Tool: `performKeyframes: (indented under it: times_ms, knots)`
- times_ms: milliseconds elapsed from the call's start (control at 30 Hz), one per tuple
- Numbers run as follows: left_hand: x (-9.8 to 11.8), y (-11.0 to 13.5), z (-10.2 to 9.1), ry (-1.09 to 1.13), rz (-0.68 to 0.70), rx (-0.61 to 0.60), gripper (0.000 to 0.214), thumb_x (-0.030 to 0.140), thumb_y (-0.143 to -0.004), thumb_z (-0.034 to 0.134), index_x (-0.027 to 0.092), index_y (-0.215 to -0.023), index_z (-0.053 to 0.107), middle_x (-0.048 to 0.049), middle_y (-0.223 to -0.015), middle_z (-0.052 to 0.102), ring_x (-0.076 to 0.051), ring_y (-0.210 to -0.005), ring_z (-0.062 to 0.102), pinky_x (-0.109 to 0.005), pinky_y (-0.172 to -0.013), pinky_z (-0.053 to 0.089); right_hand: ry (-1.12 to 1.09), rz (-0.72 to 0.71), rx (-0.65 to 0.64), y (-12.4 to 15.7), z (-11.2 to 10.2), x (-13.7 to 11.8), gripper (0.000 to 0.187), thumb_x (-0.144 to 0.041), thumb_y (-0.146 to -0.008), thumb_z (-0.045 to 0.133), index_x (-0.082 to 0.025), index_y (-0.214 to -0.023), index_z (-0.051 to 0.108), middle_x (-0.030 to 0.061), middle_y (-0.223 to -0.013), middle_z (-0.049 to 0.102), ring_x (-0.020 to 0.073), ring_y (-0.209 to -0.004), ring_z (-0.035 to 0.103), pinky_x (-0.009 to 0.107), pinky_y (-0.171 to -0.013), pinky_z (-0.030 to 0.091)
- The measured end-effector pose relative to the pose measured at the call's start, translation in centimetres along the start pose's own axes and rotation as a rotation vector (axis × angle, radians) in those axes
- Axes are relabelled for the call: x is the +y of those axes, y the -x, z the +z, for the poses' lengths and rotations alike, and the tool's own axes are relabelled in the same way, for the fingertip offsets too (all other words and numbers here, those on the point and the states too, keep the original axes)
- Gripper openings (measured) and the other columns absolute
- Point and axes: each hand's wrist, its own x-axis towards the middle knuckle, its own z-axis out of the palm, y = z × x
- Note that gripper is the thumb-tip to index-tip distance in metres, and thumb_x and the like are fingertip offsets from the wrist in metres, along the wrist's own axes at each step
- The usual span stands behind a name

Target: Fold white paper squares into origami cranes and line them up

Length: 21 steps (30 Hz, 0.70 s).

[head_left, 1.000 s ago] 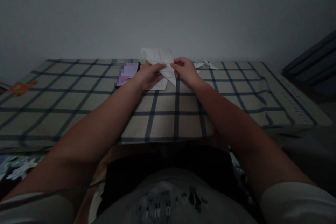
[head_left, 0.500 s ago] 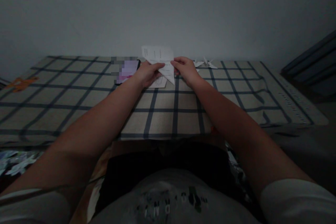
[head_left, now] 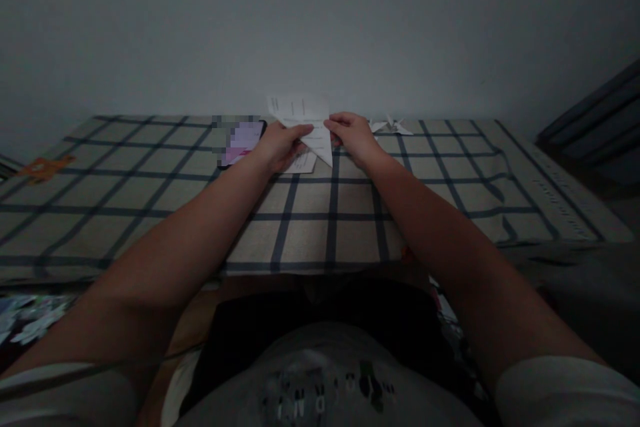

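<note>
Between my hands is a white printed sheet of paper [head_left: 310,112], partly folded, with a pointed corner hanging toward me. My left hand [head_left: 283,143] grips its left side, thumb lying across the front. At its right edge, the thumb and fingers of my right hand [head_left: 350,133] pinch the paper. Below the sheet, another printed paper [head_left: 303,163] lies on the table, partly covered by my left hand and the held sheet. Just beyond my right hand sit small folded white paper pieces [head_left: 397,125], pointed like paper cranes.
A phone [head_left: 245,140] with a lit screen lies left of my left hand. The checked tablecloth [head_left: 305,240] covers the table up to the grey wall. An orange object [head_left: 47,167] lies at the far left. My legs are under the table's front edge.
The view has tilted slightly, so the table sits a little lower in the picture. Both hands keep their hold on the sheet, with hardly any movement.
</note>
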Motion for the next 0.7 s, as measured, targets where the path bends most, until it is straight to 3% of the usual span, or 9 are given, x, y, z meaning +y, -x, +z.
performKeyframes:
  times_ms: [533,700]
  knots:
    - [0.42,-0.12,-0.32,-0.025,-0.041,-0.001,0.025,0.003,-0.085,0.075,0.012,-0.109,0.077,-0.0123,-0.113,0.086,-0.025,-0.11,0.083,-0.04,-0.111,0.064,0.002,0.006,0.014,0.25,0.11,-0.44,0.013,-0.009,-0.099,0.071,-0.015,-0.089,0.066,-0.0075,-0.069,0.061,0.0051,-0.058,0.055,0.019,-0.056,0.043]
    - [0.84,-0.34,-0.54,-0.055,-0.091,-0.015,0.021,0.008,-0.087,0.076,0.014,-0.108,0.077,-0.0122,-0.115,0.086,-0.027,-0.118,0.081,-0.038,-0.109,0.066,0.015,0.028,0.019,0.39,-0.06,-0.47,0.011,-0.012,-0.101,0.069,-0.017,-0.091,0.066,-0.0054,-0.075,0.063,0.0071,-0.065,0.06,0.02,-0.059,0.046]
